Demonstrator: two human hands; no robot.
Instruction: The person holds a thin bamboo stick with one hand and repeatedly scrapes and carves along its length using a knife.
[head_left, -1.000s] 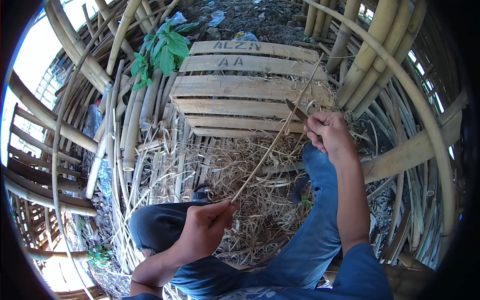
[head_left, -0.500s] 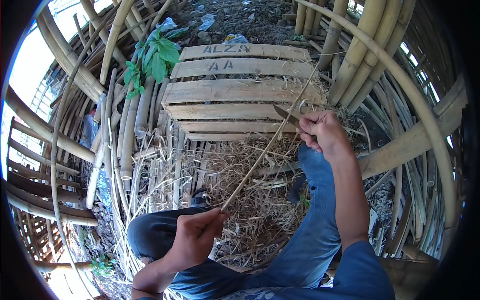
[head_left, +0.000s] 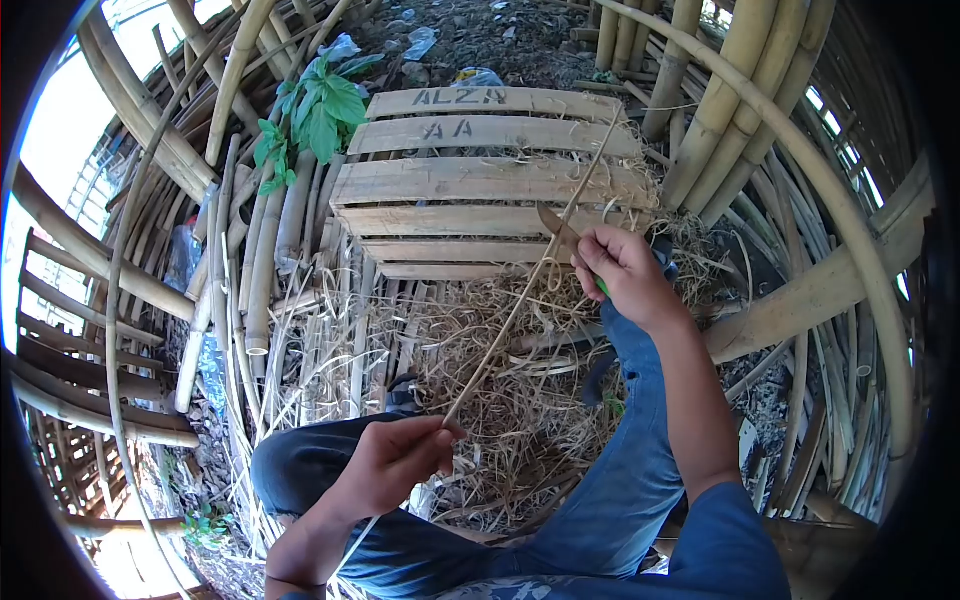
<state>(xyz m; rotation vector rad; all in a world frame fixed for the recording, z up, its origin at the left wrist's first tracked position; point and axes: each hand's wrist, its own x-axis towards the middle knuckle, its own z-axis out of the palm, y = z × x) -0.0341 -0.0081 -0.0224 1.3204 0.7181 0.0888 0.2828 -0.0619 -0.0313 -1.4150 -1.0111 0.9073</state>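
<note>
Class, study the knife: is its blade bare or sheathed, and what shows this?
Bare. The knife blade juts uncovered from the right hand, its tip showing beyond the thin strip it crosses in this view.

Bamboo poles (head_left: 716, 132) line both sides — bright daylight (head_left: 52, 122) at left, dark ground (head_left: 465, 42) ahead.

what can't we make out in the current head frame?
All in the head view:
- Knife: most of its handle, covered by the right hand.
- Strip: its run inside the left hand; whether it joins the pale strand below is unclear.
- Crate: its inside, behind slats.
- Shirt: cut off by the bottom edge.
</note>
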